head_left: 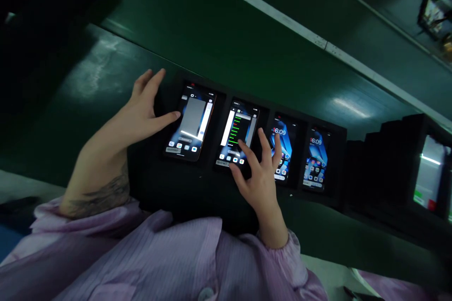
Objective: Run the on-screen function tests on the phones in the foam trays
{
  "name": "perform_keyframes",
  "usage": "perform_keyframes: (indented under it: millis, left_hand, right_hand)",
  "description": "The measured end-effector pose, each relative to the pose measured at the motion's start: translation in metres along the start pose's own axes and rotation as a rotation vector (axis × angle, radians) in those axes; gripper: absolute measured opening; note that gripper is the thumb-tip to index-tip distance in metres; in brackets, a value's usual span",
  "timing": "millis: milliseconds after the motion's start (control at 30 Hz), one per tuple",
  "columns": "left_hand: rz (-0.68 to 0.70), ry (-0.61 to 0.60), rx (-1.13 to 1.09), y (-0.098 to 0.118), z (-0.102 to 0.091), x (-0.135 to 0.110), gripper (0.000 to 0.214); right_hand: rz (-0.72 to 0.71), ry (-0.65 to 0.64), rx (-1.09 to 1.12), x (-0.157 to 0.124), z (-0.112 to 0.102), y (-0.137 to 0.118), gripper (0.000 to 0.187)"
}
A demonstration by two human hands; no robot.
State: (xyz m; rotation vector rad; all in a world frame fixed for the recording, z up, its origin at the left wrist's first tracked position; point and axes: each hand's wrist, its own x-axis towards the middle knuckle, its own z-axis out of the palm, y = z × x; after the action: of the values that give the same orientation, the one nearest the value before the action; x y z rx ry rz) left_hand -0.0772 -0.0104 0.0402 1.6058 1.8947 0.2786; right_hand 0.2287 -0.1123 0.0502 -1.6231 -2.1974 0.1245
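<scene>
Several lit smartphones lie face up side by side in a black tray [208,176]. The leftmost smartphone [194,117] displays a grey card between app previews. Beside its left edge is my left hand [143,110], fingers spread, thumb tip close to the phone. My right hand [259,169] hovers over the second smartphone [229,143], index fingertip at its screen, which has green lines and one red line on black. Whether that fingertip touches the glass I cannot tell. The third smartphone [284,155], partly behind my right fingers, and the fourth smartphone [315,160] both read 16:09.
Black stacked trays [384,164] stand to the right, with another lit screen [431,169] at their end. A dark bulky object [52,14] fills the upper left. A pale strip [261,4] crosses the green bench [219,33] behind the phones.
</scene>
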Motion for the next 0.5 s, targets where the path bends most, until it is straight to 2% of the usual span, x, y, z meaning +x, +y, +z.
perform_keyframes:
  millis: [67,200,367,433,500]
  left_hand:
    - [-0.055,-0.044,0.023,0.002,-0.003,0.001,0.167]
    - [-0.027,0.021,0.031,0.004,0.000,-0.002,0.163]
    - [-0.022,-0.020,-0.021,0.005,-0.003,-0.004,0.158]
    - [-0.034,-0.037,-0.058,0.012,-0.007,-0.006,0.156]
    - [-0.020,-0.005,-0.048,0.017,-0.011,-0.007,0.156]
  right_hand:
    - [0.006,0.026,0.016,0.000,0.001,0.000,0.041]
    - [0.013,0.089,0.077,0.000,-0.002,0.006,0.037]
    - [0.077,0.379,0.053,-0.004,-0.030,0.047,0.029]
    - [0.057,0.431,0.054,-0.008,-0.042,0.064,0.033]
    - [0.016,0.417,0.063,-0.014,-0.051,0.076,0.036]
